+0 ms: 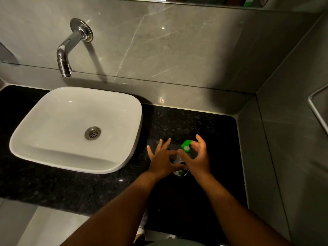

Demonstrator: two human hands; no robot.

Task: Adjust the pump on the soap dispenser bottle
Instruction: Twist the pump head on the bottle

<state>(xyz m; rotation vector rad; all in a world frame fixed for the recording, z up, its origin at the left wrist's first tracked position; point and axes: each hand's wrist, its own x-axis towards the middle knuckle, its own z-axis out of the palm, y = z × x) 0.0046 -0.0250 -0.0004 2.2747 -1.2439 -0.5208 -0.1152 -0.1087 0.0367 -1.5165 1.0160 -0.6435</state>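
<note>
Bottle [180,170] upright, lower centre, between both hands; left hand [164,159] steadies its body, fingers splayed; right hand [199,157] nearer, pinching green pump [186,146]; nozzle points upper-right

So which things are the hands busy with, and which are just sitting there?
In the job:
- green pump
- soap bottle
- left hand, on the bottle
- right hand, fingers around the pump

Just there:
- white sink
- tap
- black counter
</note>
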